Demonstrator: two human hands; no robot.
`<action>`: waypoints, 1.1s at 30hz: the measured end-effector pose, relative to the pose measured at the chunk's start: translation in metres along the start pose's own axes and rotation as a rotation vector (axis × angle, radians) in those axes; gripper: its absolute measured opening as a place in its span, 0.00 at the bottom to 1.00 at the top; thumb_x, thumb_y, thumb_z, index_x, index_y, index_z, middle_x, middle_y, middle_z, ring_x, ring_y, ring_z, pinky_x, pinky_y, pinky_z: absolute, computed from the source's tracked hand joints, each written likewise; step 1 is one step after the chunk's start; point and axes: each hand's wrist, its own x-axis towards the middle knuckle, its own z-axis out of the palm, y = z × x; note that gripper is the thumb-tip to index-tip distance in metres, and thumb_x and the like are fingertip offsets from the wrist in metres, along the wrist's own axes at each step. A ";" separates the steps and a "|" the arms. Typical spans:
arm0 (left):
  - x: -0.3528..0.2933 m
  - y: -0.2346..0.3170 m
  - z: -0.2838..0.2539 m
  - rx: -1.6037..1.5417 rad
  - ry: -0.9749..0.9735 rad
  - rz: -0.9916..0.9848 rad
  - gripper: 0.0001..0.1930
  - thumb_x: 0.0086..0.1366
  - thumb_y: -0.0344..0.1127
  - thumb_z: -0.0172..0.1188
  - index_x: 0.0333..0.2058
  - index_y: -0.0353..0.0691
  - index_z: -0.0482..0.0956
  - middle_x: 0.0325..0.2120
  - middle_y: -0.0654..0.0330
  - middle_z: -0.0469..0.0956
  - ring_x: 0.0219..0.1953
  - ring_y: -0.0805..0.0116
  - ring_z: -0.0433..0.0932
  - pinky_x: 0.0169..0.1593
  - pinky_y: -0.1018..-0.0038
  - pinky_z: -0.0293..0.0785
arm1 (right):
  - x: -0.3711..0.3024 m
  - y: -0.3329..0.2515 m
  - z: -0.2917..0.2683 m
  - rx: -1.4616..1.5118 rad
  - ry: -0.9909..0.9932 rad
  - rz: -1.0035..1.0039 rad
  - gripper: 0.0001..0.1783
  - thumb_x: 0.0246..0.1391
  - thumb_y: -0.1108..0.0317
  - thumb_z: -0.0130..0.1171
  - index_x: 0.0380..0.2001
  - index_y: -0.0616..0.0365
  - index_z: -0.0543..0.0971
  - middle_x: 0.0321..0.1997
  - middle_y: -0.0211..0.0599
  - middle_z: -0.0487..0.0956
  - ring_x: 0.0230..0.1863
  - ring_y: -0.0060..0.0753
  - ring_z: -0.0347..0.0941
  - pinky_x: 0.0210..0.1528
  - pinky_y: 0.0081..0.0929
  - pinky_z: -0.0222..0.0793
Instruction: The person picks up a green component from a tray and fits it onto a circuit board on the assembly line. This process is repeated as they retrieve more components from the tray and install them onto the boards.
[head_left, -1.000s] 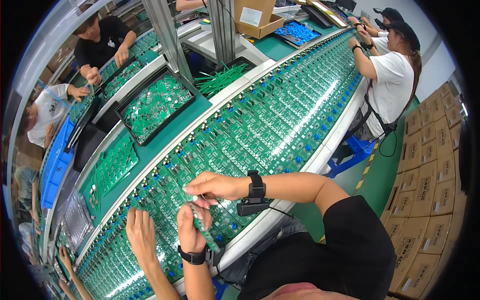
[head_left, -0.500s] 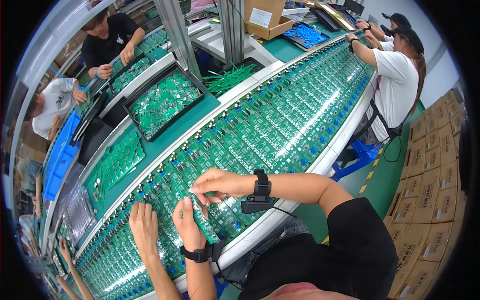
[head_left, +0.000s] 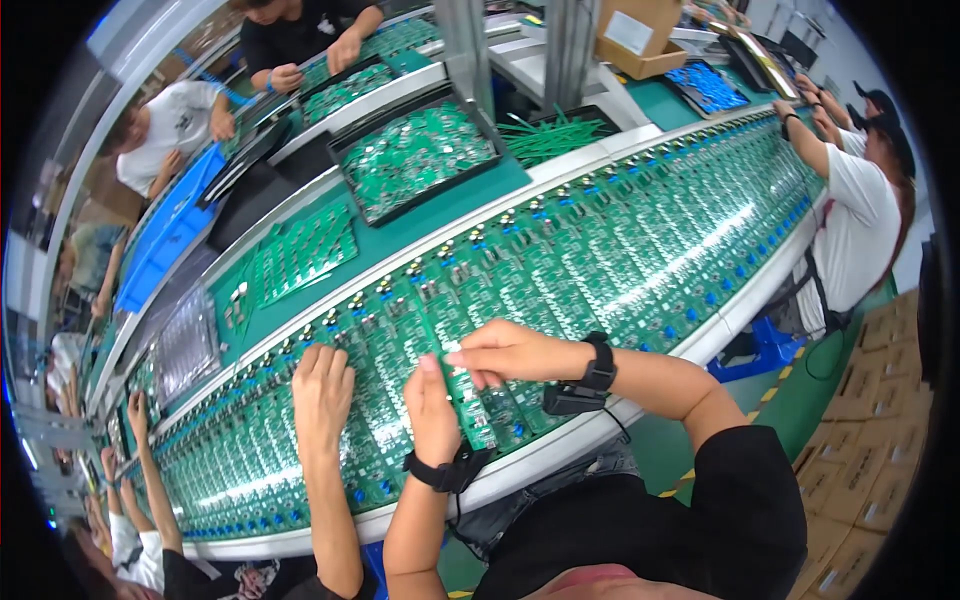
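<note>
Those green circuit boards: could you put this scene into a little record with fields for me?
Surface: rows of green circuit boards
Left hand: beside a narrow green board, fingers partly hidden
Right hand: fingertips at the same board
Neighbour's hand: left of both, over the boards
Beyond: black tray of green pieces; blue bin
Right: stacked cartons

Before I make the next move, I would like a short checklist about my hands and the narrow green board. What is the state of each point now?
1. Left hand beside the narrow green board: ok.
2. Left hand's grip on the board: cannot tell, fingers partly hidden.
3. Right hand at the board: ok, near its upper part.
4. Right hand pinching a small part: cannot tell, too small to see.
5. Black wrist straps worn: ok, one on each wrist.
6. Neighbour's hand apart from yours: ok, a gap shows left of your left hand.
</note>
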 end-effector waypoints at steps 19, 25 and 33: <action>-0.007 0.034 0.009 -0.532 -0.623 -0.217 0.18 0.65 0.43 0.46 0.38 0.31 0.71 0.19 0.61 0.71 0.21 0.75 0.69 0.24 0.80 0.64 | 0.000 0.008 -0.004 0.489 0.115 -0.005 0.19 0.59 0.52 0.43 0.25 0.56 0.71 0.19 0.25 0.67 0.19 0.11 0.61 0.16 0.12 0.50; -0.007 0.035 0.010 -0.424 -0.489 -0.177 0.17 0.65 0.43 0.45 0.34 0.32 0.71 0.18 0.62 0.70 0.20 0.76 0.68 0.23 0.81 0.63 | -0.001 -0.010 -0.006 0.431 0.056 -0.043 0.18 0.60 0.54 0.42 0.28 0.56 0.71 0.20 0.28 0.70 0.17 0.11 0.60 0.15 0.12 0.50; -0.006 0.020 0.012 -0.047 -0.204 -0.010 0.15 0.65 0.41 0.45 0.29 0.35 0.72 0.19 0.66 0.68 0.21 0.81 0.64 0.23 0.82 0.60 | 0.000 -0.001 -0.005 0.072 0.068 -0.029 0.14 0.58 0.59 0.45 0.27 0.57 0.70 0.20 0.24 0.68 0.15 0.11 0.60 0.14 0.10 0.50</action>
